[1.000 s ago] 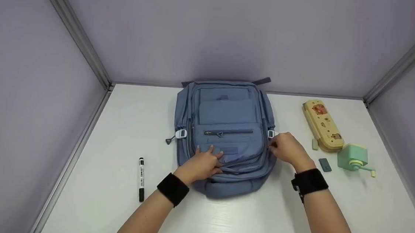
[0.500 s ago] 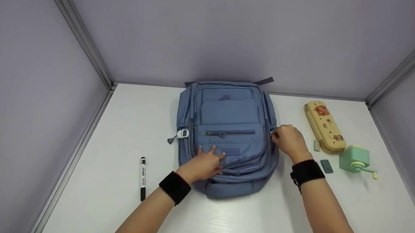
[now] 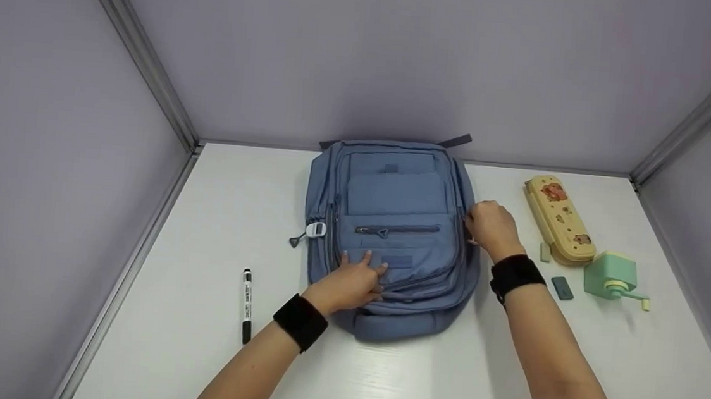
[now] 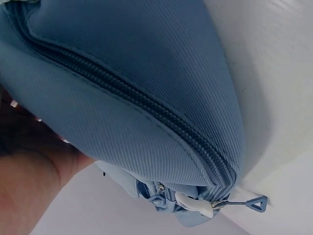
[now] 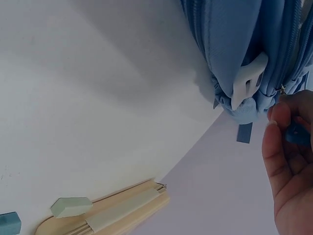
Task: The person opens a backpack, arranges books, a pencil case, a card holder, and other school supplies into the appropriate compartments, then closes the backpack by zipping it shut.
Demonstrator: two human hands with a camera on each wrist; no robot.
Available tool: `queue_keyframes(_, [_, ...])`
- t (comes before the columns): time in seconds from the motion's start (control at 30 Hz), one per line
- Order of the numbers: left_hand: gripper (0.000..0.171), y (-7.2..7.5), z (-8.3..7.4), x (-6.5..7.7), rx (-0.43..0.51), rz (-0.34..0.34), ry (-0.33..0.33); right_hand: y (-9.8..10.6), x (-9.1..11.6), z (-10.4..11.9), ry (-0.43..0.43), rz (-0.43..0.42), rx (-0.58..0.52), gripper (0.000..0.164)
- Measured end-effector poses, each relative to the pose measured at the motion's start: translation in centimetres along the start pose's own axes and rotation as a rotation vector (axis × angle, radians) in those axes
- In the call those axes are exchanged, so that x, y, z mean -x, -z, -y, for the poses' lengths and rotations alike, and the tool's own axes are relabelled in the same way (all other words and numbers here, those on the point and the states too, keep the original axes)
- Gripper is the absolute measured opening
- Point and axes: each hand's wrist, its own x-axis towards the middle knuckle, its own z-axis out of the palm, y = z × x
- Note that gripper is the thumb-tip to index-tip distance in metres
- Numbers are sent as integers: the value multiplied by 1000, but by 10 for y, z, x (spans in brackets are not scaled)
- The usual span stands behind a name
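A blue backpack [image 3: 400, 193] lies front side up on the white table in the head view. My left hand [image 3: 352, 286] rests on its lower front with the fingers spread. At the bag's right side is my right hand [image 3: 494, 228], fingers curled. The right wrist view shows it pinching a zipper pull, whose blue tab [image 5: 297, 133] sticks out between thumb and fingers. A white buckle [image 5: 248, 81] is close to these fingers. In the left wrist view, a closed zipper [image 4: 142, 100] runs along the bag's side to a dangling triangular pull [image 4: 256, 203].
Right of the bag lie a yellow pencil case [image 3: 560, 219], a pale green eraser [image 3: 545, 252], a dark teal eraser [image 3: 562, 288] and a green crank sharpener [image 3: 611, 275]. A black-and-white marker [image 3: 247, 305] lies at left. Grey panels enclose the table's back and sides.
My right hand has moved up along the backpack's right side, away from me, past the white buckle there. My left hand has stayed pressed on the bag's front. The view has shifted slightly.
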Motion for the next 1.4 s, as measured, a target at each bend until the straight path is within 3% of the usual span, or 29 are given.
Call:
queue_keyframes(0.3, [24,1,-1,0,-16,11,-3,-5,-11,-1,-19,-41,30,26])
queue_keyframes(0.57, [25,3,5,4,24,11,-48,-8,-8,-1,-39,18,16,23])
queue_keyframes(0.67, [26,4,9,6,70,8,-64,-7,-2,-1,-38,20,5,14])
queue_keyframes(0.73, [26,4,12,6,105,6,-69,-6,2,-1,-26,1,8,11])
queue_keyframes(0.83, [24,4,15,6,128,-11,-75,-5,9,1,14,-61,1,21])
queue_keyframes(0.93, [26,4,16,5,117,-43,-67,-5,13,7,84,-135,-20,22])
queue_keyframes(1.03, [27,3,16,2,89,-100,-39,-5,16,18,161,-158,-67,19])
queue_keyframes(1.17, [22,3,16,1,92,-182,-4,-2,21,39,231,-49,-162,23])
queue_keyframes(1.4, [22,14,13,3,135,-294,14,8,40,72,291,304,-330,62])
